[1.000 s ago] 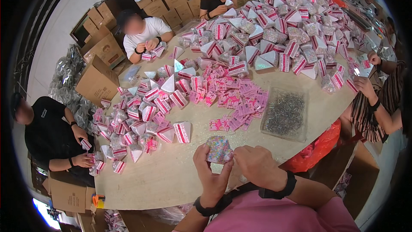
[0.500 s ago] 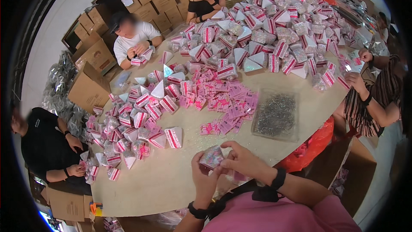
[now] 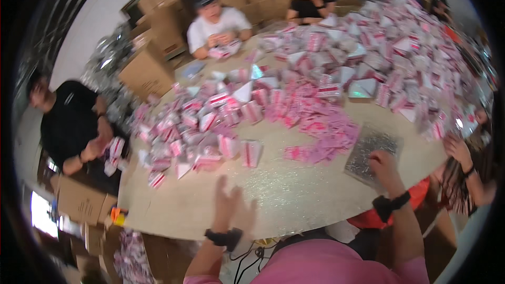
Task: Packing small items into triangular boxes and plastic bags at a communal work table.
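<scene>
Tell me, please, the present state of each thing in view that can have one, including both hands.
Left hand: open, fingers apart, blurred; no held thing visible.
Right hand: at the tray, fingers bent; whether its grip holds anything, cannot tell.
Tray: uncovered, holding small metal pieces.
Metal pieces: loose, massed together.
Pink cards: loose, overlapping in a pile.
Wedge-shaped packs: heaped; whether sealed, cannot tell.
</scene>
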`<state>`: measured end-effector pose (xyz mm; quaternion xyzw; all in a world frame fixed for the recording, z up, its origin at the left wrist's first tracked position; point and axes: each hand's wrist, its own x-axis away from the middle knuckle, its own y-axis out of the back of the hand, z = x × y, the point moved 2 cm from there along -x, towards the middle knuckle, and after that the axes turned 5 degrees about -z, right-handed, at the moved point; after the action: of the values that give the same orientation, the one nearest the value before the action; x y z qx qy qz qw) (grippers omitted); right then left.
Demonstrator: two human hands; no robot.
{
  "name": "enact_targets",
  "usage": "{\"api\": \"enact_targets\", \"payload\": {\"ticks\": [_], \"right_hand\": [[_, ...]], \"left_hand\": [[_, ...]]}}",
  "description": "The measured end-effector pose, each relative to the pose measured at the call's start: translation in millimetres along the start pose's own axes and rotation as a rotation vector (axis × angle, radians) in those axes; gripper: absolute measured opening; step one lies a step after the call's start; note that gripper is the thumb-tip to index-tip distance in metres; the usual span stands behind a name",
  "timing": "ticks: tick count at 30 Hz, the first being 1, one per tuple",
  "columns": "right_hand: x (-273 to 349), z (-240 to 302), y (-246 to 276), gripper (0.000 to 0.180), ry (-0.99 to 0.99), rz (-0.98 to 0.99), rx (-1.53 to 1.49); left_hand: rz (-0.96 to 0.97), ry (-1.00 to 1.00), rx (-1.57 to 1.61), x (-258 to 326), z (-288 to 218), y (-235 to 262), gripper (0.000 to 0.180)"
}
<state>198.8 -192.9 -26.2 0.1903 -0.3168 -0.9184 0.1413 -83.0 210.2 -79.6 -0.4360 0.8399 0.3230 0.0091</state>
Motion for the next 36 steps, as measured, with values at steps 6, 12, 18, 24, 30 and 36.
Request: {"api": "enact_targets", "payload": {"ticks": [6, 12, 18, 24, 30, 36], "right_hand": [[15.0, -75.3, 2.5, 0.034, 0.057, 0.181, 0.472], [-6.8, -68.8, -16.2, 0.03, 0.04, 0.195, 0.278], [-5.9, -100.3, -12.9, 0.029, 0.049, 0.091, 0.166], [-23.1, -130.9, 8.2, 0.022, -0.044, 0.178, -0.076], [-39.2, -112.6, 32.5, 0.015, -0.048, 0.087, -0.103], [-25.6, -118.2, 17.0, 0.016, 0.172, 0.021, -0.026]], "left_hand": [[0.436, -0.381, -0.589, 102.3, -45.1, -18.3, 0.059], [0.37, -0.325, -0.599, 110.8, -40.1, -13.7, 0.059], [0.37, -0.318, -0.562, 112.6, -39.1, -12.2, 0.06], [0.356, -0.312, -0.563, 113.3, -40.0, -13.5, 0.06], [0.299, -0.343, -0.588, 116.8, -37.7, -17.2, 0.058], [0.272, -0.365, -0.637, 119.2, -38.7, -20.6, 0.056]]}}
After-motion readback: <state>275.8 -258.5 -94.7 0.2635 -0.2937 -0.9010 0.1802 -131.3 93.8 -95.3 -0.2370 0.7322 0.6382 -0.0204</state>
